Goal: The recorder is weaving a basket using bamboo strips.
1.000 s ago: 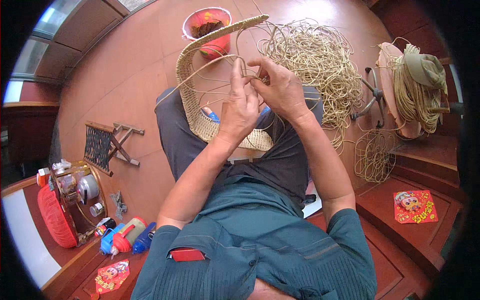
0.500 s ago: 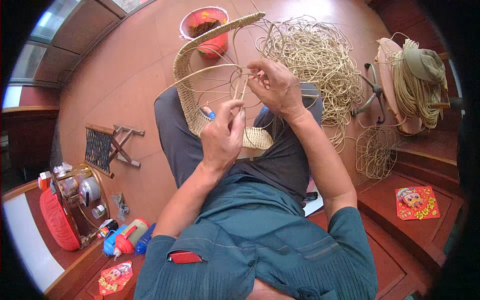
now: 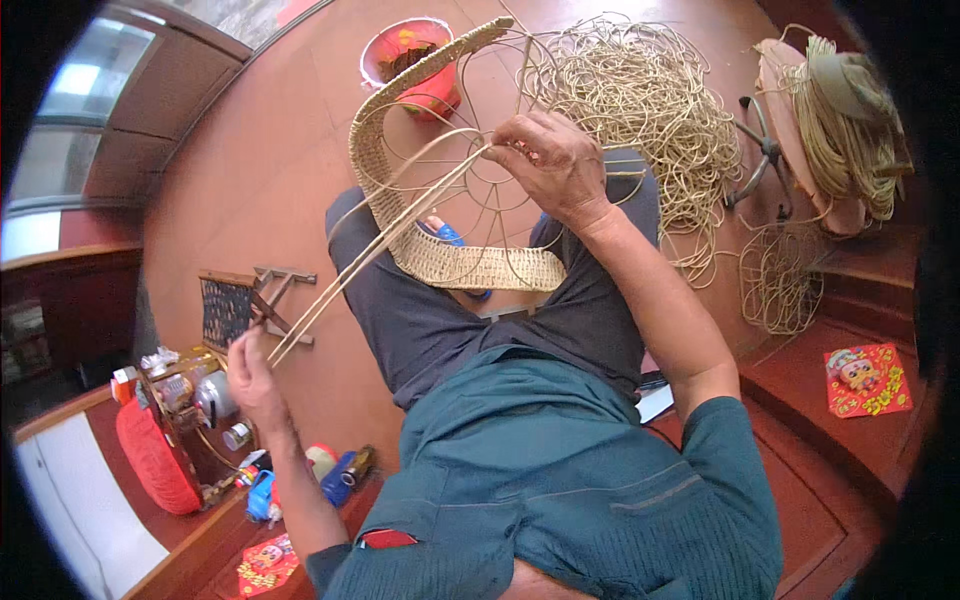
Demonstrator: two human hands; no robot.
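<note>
Across my lap and knees lies a round wire frame (image 3: 497, 208) with a woven cord band (image 3: 478, 268) along its left and near edges. Above the frame, my right hand (image 3: 555, 165) is closed, pinching pale cord strands (image 3: 385, 238) between thumb and fingers. These strands stretch down and left to my left hand (image 3: 258, 385), which is closed on them, out beyond my left knee. The left fingertips are slightly blurred. A looser strand loops over the frame's left side.
A red bucket (image 3: 415, 95) stands beyond the frame. Tangled cord (image 3: 640, 120) heaps on the floor at far right, beside a chair (image 3: 815, 160) bearing coiled cord. A folding stool (image 3: 228, 310) lies left; a red basket (image 3: 155, 455) and flasks (image 3: 345, 478) are near left.
My left hand has moved from the frame's middle far down and left, drawing the strands out long and straight. The right hand stays near the frame's upper middle.
</note>
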